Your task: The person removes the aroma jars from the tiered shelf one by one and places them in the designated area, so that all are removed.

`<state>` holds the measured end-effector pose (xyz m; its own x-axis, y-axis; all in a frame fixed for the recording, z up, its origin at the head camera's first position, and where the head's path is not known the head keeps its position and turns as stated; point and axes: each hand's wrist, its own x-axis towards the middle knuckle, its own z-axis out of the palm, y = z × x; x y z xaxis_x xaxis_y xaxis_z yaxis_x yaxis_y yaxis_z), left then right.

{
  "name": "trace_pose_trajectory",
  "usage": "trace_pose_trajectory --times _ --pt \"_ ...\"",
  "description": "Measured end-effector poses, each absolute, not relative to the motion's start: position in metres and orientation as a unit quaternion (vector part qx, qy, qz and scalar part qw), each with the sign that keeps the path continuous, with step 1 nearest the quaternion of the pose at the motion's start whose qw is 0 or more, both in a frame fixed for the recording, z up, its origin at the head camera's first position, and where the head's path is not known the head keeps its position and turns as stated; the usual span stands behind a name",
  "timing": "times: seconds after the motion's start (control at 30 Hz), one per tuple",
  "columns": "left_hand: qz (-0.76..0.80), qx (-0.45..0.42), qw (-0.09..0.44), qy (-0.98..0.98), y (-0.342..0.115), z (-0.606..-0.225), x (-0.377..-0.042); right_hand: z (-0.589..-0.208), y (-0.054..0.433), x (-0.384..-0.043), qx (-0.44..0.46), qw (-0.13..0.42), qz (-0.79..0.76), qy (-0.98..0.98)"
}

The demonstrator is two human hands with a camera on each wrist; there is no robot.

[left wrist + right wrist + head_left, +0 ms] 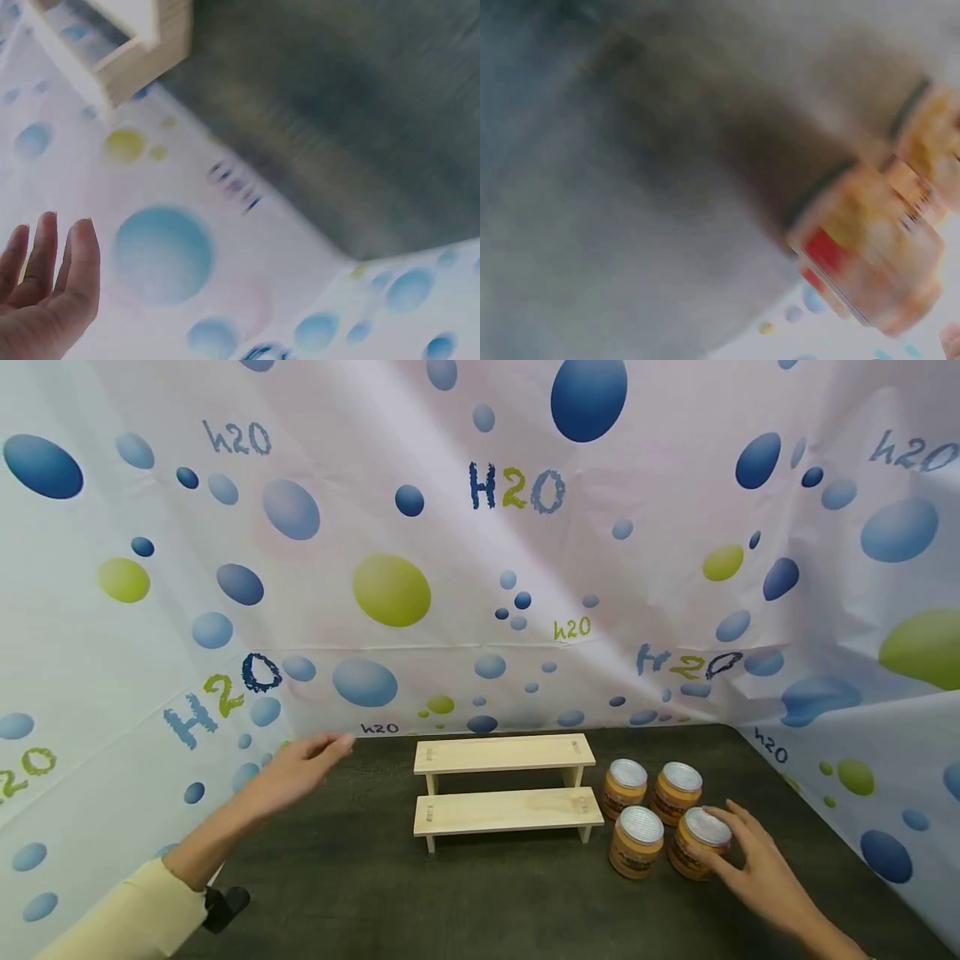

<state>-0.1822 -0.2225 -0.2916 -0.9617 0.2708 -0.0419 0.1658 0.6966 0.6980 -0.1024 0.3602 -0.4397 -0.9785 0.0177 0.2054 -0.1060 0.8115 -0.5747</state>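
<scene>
Several orange jars with silvery lids stand in a close group on the dark table, right of a two-step wooden stand [504,810]. My right hand [757,864] is beside the front right jar [693,847], thumb and fingers spread at its right side. Whether they touch it is hard to tell. In the blurred right wrist view a jar [874,251] shows, with just a bit of the hand [951,341] at the edge. My left hand [303,768] is raised left of the stand, holding nothing. Its fingers [81,259] look loosely extended in the left wrist view.
Behind the front pair stand a back left jar [624,787] and a back right jar [677,792]. The front left jar [636,843] is nearest the stand. A white sheet printed with bubbles [450,568] walls the back and sides of the dark table [390,902].
</scene>
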Motion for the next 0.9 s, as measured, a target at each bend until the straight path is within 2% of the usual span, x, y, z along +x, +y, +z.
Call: trace_pose_trajectory --times 0.1,0.27,0.4,0.5,0.67,0.9 --pt "0.365 0.141 0.04 0.919 -0.222 -0.263 -0.179 -0.412 0.367 -0.106 0.032 0.114 0.345 -0.931" --pt "0.397 0.203 0.003 0.895 -0.22 -0.228 -0.173 -0.344 0.386 -0.112 0.073 0.151 0.384 -0.908" --pt "0.39 0.245 -0.03 0.887 -0.211 -0.213 -0.168 -0.293 0.387 -0.115 0.125 0.195 0.398 -0.888" --pt "0.387 0.284 -0.053 0.876 -0.201 -0.209 -0.161 -0.265 0.371 -0.115 0.149 0.207 0.395 -0.882" --pt "0.382 0.379 -0.068 0.84 -0.179 -0.221 -0.143 -0.25 0.333 -0.106 0.213 0.177 0.359 -0.891" --pt "0.257 0.472 -0.063 0.841 -0.153 -0.248 -0.113 -0.268 0.287 -0.09 0.271 0.1 0.338 -0.895"
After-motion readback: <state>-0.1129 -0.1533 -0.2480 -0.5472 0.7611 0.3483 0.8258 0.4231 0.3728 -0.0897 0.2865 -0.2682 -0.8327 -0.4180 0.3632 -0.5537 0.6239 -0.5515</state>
